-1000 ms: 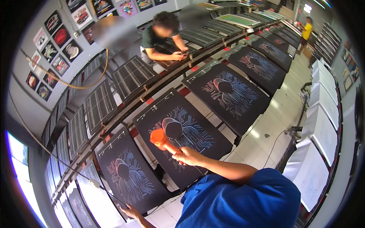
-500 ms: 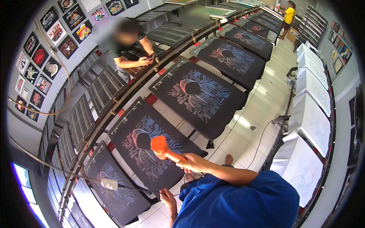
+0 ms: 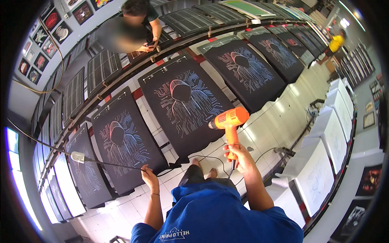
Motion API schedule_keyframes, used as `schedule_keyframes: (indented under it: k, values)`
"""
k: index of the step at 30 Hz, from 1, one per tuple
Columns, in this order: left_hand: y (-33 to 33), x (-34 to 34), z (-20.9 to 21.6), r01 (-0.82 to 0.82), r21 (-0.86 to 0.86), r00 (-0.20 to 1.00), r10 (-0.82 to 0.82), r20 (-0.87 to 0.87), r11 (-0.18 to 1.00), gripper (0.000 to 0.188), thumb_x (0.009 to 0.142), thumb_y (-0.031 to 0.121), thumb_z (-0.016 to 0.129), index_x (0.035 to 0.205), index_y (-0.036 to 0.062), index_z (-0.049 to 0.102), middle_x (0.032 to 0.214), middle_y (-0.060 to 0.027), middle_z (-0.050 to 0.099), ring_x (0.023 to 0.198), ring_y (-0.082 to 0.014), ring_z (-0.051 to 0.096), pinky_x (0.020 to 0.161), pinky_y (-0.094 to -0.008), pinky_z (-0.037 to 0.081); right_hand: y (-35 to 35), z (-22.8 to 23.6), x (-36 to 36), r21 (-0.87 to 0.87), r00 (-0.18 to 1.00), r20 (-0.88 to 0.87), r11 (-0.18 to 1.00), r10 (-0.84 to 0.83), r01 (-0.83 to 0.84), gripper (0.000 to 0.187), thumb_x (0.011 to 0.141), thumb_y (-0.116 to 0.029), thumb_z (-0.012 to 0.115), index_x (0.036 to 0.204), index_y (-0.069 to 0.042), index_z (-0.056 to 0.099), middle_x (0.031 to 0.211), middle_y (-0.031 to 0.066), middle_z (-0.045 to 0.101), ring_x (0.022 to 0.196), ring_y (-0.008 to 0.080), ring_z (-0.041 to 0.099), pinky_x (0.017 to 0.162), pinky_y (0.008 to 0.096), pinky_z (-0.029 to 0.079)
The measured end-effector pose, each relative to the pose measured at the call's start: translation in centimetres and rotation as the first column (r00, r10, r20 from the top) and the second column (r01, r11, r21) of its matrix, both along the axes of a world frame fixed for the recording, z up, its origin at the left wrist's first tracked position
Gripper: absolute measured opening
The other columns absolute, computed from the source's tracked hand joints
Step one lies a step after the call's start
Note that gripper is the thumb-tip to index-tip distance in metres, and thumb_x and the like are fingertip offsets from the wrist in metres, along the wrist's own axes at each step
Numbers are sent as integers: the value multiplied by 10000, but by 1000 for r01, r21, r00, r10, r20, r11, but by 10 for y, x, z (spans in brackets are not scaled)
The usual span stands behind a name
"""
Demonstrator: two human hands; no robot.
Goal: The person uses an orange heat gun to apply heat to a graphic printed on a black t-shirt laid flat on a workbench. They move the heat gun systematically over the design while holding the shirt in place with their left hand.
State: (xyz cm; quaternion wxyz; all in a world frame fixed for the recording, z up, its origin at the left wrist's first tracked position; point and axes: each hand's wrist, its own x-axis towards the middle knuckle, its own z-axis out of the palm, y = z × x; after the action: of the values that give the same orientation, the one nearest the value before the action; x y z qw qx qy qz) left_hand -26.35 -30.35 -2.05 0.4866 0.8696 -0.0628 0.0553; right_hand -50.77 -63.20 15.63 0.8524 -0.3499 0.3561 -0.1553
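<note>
My right hand (image 3: 242,157) is wrapped round the handle of an orange heat gun (image 3: 231,118). The gun stands upright in my grip, its dark nozzle pointing left over the lower right edge of a black shirt (image 3: 194,133) printed with a hooded figure and circuit lines. Whether the nozzle touches the cloth, I cannot tell. Lower left, my left hand (image 3: 150,179) pinches a black cable (image 3: 115,165). That cable runs left to a white extension socket (image 3: 78,157) hanging on a cord, beside another printed black shirt (image 3: 121,141).
More printed black shirts (image 3: 245,67) lie on boards along a dark rail (image 3: 117,81). Across it a person (image 3: 154,30) leans over bare boards. White printed cloths (image 3: 316,178) line the right side. Another person in yellow (image 3: 335,43) stands far right. Loose cable crosses the tiled floor (image 3: 267,121).
The view has shifted and turned. The heat gun has swung from pointing away to side-on, nozzle leftward, and moved right. My left hand keeps the cable and has shifted left and up.
</note>
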Motion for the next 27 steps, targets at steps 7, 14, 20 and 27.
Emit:
schedule_keyframes:
  k: [7,14,20,27]
  values:
    - [-21,1,-33,-334,395,942,293,164,856,209,942,161,451,982,43,619,897,-151,626,862,-336,581,764,-437,442,-98,20,38,-129,983,-102,978,152,-165,306,906,-233,639,1126,-56,520,777,28,555,672,111,556,516,247,439]
    - [-44,6,-25,-468,457,881,441,172,756,219,952,189,462,966,44,624,871,-129,641,845,-329,581,755,-446,436,-176,69,116,-310,859,-334,816,388,-488,270,909,-268,627,999,-26,546,712,30,590,587,116,591,461,238,435]
    - [-55,5,-11,-505,463,861,466,206,728,266,981,192,432,925,2,610,862,-145,616,841,-339,550,757,-433,413,-238,106,236,-382,748,-323,643,580,-664,395,932,-340,571,1102,16,555,746,63,623,609,139,615,471,237,454]
    - [-81,13,-14,-673,454,726,637,258,584,255,977,181,436,917,-2,603,901,-134,577,871,-336,522,779,-423,396,-258,54,345,-405,681,-343,552,647,-729,358,933,-366,572,1011,-17,584,727,12,590,619,82,577,458,208,411]
